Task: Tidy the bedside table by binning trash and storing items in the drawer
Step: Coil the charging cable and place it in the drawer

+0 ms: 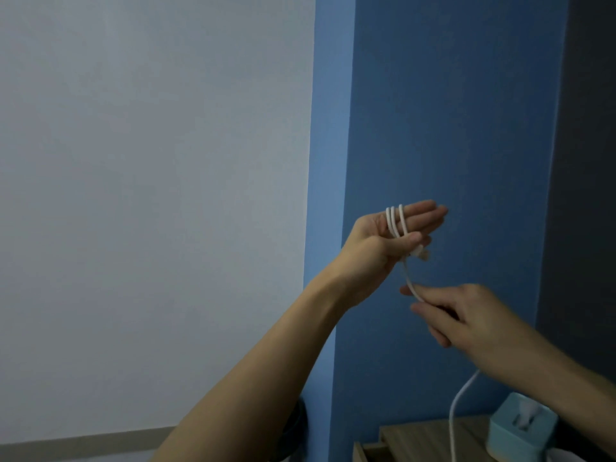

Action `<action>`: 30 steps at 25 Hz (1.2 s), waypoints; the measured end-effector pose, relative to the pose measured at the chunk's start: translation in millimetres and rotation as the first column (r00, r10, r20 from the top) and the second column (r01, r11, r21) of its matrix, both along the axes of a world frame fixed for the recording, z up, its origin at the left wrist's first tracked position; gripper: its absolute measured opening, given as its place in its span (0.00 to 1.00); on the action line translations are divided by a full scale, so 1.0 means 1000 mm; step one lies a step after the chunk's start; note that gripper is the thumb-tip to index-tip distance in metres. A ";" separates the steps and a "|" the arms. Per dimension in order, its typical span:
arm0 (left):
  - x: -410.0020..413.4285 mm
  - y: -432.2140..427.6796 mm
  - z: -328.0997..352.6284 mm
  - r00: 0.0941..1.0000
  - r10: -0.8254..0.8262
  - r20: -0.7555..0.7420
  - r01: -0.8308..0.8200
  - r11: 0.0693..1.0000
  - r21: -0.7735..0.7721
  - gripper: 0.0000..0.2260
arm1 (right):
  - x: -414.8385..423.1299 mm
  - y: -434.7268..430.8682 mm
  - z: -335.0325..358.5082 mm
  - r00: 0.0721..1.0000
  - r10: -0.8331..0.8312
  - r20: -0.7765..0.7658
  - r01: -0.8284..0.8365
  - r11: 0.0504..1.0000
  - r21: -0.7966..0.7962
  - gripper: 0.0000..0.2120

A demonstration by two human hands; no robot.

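Observation:
A white charging cable [395,221] is wound in three loops around the fingers of my left hand [390,238], which is raised in front of the blue wall with fingers straight and the thumb pressing the loops. Its plug end dangles just below the thumb. My right hand [456,315] pinches the same cable a little lower. From there the cable hangs down to the wooden bedside table [420,438] at the bottom right.
A light blue tissue box [520,425] stands on the table under my right forearm. A dark round object [300,425] shows behind my left forearm. White wall fills the left, and a dark panel runs along the right edge.

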State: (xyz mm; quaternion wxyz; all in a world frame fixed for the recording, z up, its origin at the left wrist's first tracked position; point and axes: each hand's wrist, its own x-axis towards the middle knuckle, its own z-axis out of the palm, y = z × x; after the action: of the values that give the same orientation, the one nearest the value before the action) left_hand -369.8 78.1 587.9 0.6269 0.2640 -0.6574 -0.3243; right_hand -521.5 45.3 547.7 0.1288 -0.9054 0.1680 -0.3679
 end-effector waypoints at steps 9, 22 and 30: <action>-0.001 0.002 -0.012 0.995 -0.022 0.096 0.020 1.000 0.021 0.13 | -0.027 0.016 0.014 0.985 -0.141 -0.101 0.099 0.936 -0.337 0.17; 0.006 0.004 -0.013 0.977 -0.012 0.211 0.004 0.999 0.039 0.23 | -0.040 -0.008 0.012 0.970 -0.205 -0.130 0.172 0.958 -0.231 0.26; 0.002 0.001 -0.021 0.995 -0.041 0.089 0.029 0.991 0.130 0.17 | -0.047 -0.034 0.025 0.962 -0.257 0.091 0.256 0.966 0.024 0.09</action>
State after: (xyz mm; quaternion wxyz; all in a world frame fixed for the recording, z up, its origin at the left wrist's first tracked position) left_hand -367.9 79.6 566.6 0.5722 0.3069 -0.6675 -0.3644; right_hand -568.7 11.4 573.0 0.0929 -0.8571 0.2799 -0.4225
